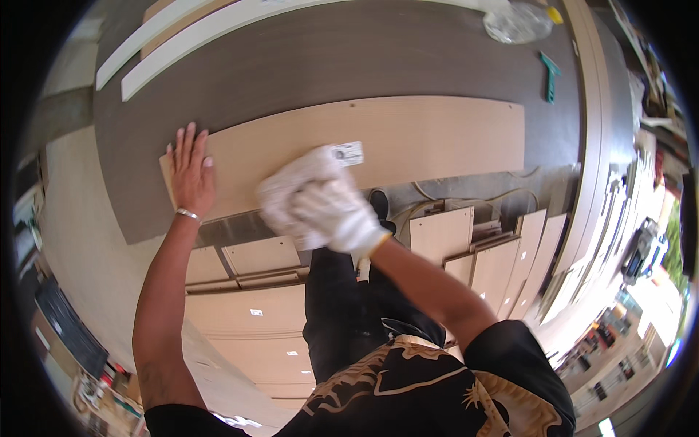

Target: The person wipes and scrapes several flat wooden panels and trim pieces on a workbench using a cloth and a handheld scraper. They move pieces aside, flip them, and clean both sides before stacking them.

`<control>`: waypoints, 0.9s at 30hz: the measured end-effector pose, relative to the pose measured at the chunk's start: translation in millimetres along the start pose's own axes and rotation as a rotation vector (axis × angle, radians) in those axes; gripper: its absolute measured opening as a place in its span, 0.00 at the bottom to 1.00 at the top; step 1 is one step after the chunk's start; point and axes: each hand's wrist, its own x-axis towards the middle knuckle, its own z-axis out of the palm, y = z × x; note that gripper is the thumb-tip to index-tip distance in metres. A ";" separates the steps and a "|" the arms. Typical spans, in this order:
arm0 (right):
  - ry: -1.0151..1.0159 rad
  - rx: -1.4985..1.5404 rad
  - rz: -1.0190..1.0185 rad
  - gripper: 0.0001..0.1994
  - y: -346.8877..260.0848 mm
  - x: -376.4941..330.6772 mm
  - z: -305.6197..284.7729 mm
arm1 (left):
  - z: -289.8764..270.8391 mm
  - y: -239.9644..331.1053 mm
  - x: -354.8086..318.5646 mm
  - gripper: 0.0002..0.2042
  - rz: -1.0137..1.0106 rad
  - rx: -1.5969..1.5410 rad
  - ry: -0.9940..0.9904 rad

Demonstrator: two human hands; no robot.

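A long light-wood board (429,135) lies across the dark worktop, with a small white label (348,153) on its face. My bare left hand (191,171) rests flat on the board's left end, fingers stretched toward the far side. On my right hand (335,215) is a white knitted glove; its fingers are closed round a pale cloth (280,193). Cloth and glove are somewhat blurred, over the board's near edge left of its middle, and the cloth reaches up close to the label.
White strips (211,40) lie at the worktop's far left. A clear plastic bottle (518,23) with a yellow cap and a green scraper-like tool (550,76) lie at the far right. Several wooden panels (251,309) stand below the near edge, beside a hose (510,193).
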 end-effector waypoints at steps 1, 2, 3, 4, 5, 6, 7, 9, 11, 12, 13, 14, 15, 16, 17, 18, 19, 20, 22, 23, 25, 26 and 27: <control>0.127 -0.054 0.046 0.12 32.4 -38.9 -19.5 | 0.8 -1.3 0.0 0.27 -0.007 0.014 -0.007; -0.235 -0.219 0.232 0.18 64.5 -87.0 -43.0 | 1.0 -3.0 -0.9 0.27 -0.001 0.010 -0.005; 0.150 -0.206 0.274 0.25 98.6 -132.5 -69.5 | 1.7 -4.5 -1.4 0.27 0.001 0.006 -0.005; 0.413 0.068 0.515 0.28 126.6 -172.6 -88.7 | 2.1 -6.3 -2.5 0.27 -0.004 0.002 -0.018; 0.792 0.418 0.710 0.31 149.9 -206.2 -110.4 | 2.8 -8.2 -3.1 0.27 0.005 -0.006 -0.013; 0.801 0.233 0.853 0.29 162.8 -225.0 -121.4 | 3.2 -9.9 -3.8 0.27 0.009 0.003 -0.012; 0.752 -0.086 0.976 0.27 170.1 -231.2 -132.4 | 3.6 -11.6 -4.1 0.27 0.023 0.007 -0.011; 0.614 -0.323 1.029 0.24 149.1 -202.5 -126.9 | 4.8 -14.0 -2.9 0.26 0.017 0.019 -0.031; 0.555 -0.304 0.790 0.20 94.2 -135.1 -96.3 | 5.2 -15.3 -1.7 0.27 0.068 0.017 0.009; 0.554 -0.404 0.606 0.17 67.6 -101.4 -79.5 | 5.7 -15.9 0.1 0.27 0.074 0.001 0.006; 0.443 -0.138 0.445 0.19 37.0 -70.1 -64.4 | 6.1 -16.1 0.6 0.28 0.085 0.011 0.020; 0.483 0.253 0.548 0.19 27.3 -57.7 -61.1 | 5.8 -16.9 0.6 0.28 0.074 0.017 0.014; 0.659 0.494 0.598 0.20 18.1 -48.8 -57.5 | 6.2 -17.6 2.0 0.28 0.094 -0.002 0.025; 0.590 0.289 0.460 0.21 25.2 -57.8 -63.3 | 6.1 -19.1 2.0 0.28 0.077 0.030 -0.006; 0.518 0.089 0.316 0.22 38.6 -71.8 -69.7 | 7.0 -20.2 1.8 0.28 0.070 0.035 -0.009; 0.580 0.028 0.440 0.20 67.3 -98.7 -83.7 | 7.6 -21.8 0.6 0.28 0.052 0.041 -0.011; 0.304 -0.175 0.606 0.19 91.6 -135.2 -99.9 | 8.3 -23.5 -0.1 0.28 0.046 0.007 -0.015; 0.368 -0.285 0.739 0.17 127.5 -162.5 -113.6 | 9.3 -24.6 -0.9 0.28 0.056 0.022 -0.014; 0.806 -0.336 0.852 0.22 178.4 -207.7 -137.6 | 10.1 -26.1 -2.2 0.28 0.062 0.010 -0.016; 0.828 -0.207 0.938 0.22 193.1 -217.0 -141.8 | 10.0 -26.5 -2.5 0.28 0.059 0.034 -0.030; 0.772 -0.209 1.083 0.22 215.0 -210.9 -155.6 | 10.4 -25.5 -1.8 0.28 0.064 0.009 -0.016; 0.709 -0.358 1.063 0.22 217.8 -195.0 -159.2 | 9.9 -24.9 -1.2 0.28 0.061 0.031 -0.028; 0.680 -0.527 1.015 0.22 221.1 -178.4 -168.0 | 10.0 -23.9 -0.1 0.28 0.060 0.021 -0.028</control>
